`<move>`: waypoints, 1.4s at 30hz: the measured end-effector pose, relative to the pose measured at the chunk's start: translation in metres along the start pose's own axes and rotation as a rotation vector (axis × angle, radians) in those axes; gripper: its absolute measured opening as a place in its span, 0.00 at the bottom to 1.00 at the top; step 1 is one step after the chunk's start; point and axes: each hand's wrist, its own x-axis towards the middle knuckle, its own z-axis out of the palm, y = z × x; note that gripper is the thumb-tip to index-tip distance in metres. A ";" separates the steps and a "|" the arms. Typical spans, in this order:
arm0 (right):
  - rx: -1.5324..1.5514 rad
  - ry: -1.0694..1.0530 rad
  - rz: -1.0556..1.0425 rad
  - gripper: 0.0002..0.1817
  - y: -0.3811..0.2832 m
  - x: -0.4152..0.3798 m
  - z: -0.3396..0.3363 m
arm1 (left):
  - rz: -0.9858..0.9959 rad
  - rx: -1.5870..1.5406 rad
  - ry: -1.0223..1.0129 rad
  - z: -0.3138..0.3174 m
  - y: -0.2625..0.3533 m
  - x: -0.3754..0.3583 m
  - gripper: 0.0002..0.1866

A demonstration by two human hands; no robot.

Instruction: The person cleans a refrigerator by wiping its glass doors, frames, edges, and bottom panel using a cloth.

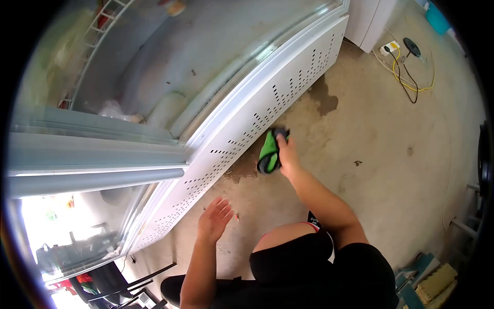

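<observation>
Stained beige concrete floor (406, 170) runs along a large white cabinet with glass doors and a perforated base panel (247, 134), whose upper part is cut off by the view's dark rounded border. Just beside that panel, the person's right hand (289, 156) grips a bunched green-and-black cloth (269, 150), thumb and fingers pressed on it; blur and folds partly hide the fingertips, and whether the cloth touches the floor cannot be told. The left hand (214, 220) hangs free near the panel, fingers lightly parted. Behind the glass, the cabinet holds a white wire rack (92, 38) and a whitish translucent bundle (110, 109), too hazy to identify. Yellow and black cables (415, 90) trail from a white power strip (389, 48); beyond, a turquoise plastic container (437, 19) is cropped. The person's black-clad leg (290, 257) blocks the floor below the hands.
</observation>
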 end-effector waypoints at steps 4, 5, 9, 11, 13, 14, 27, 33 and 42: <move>-0.201 0.095 -0.636 0.28 -0.048 0.036 0.031 | 0.030 -0.070 0.207 -0.049 0.006 -0.024 0.13; -0.260 0.137 -0.752 0.29 -0.050 0.038 0.044 | 0.025 -0.058 0.208 -0.055 0.003 -0.029 0.13; -0.364 0.072 -0.770 0.33 -0.008 -0.005 0.094 | -0.101 -0.048 0.297 -0.058 0.000 -0.033 0.10; -0.519 -0.137 -0.855 0.36 0.029 -0.035 0.094 | -0.077 0.003 0.338 -0.039 0.001 -0.033 0.10; -0.586 -0.308 -1.110 0.38 0.069 -0.047 0.094 | -0.093 0.042 0.345 -0.033 0.001 -0.023 0.11; -0.617 -0.313 -1.127 0.37 0.071 -0.047 0.092 | -0.109 0.068 0.358 -0.027 0.002 -0.019 0.11; -0.225 0.413 -0.733 0.29 -0.046 0.122 0.043 | -0.035 0.461 0.280 0.002 0.010 -0.033 0.14; -0.306 0.016 -0.919 0.33 0.021 0.014 0.079 | -0.009 0.380 -0.007 0.060 0.022 -0.010 0.13; -0.248 0.631 -0.624 0.21 -0.082 0.215 -0.004 | -0.058 0.361 0.188 0.030 0.032 -0.014 0.12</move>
